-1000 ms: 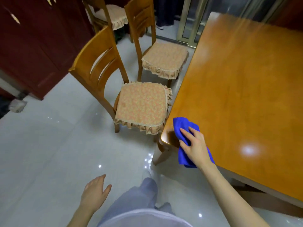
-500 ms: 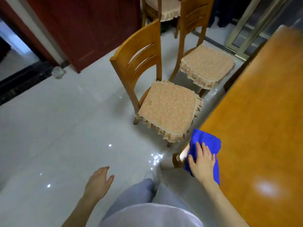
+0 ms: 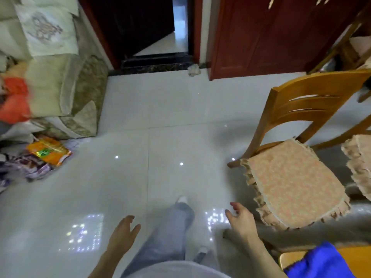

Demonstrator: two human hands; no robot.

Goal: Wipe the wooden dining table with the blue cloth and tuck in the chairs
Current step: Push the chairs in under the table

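Note:
The blue cloth (image 3: 321, 260) lies over the corner of the wooden table (image 3: 291, 258) at the bottom right, with no hand on it. My right hand (image 3: 241, 219) hovers empty above the floor, fingers relaxed, just left of the nearest wooden chair (image 3: 301, 109) with its frilled peach cushion (image 3: 289, 183). That chair stands pulled out from the table. My left hand (image 3: 122, 235) hangs empty and relaxed beside my leg. A second cushioned chair (image 3: 359, 165) shows at the right edge.
A sofa (image 3: 60, 81) with orange items and packets (image 3: 48, 151) on the floor fills the left. An open doorway (image 3: 156, 37) and a red cabinet (image 3: 271, 37) stand ahead. A crumpled rag (image 3: 193, 70) lies at the threshold. White tiles (image 3: 160, 127) spread between them.
My right hand has let go of the blue cloth, which stays on the table corner. My view has swung left, away from the table toward the doorway and sofa.

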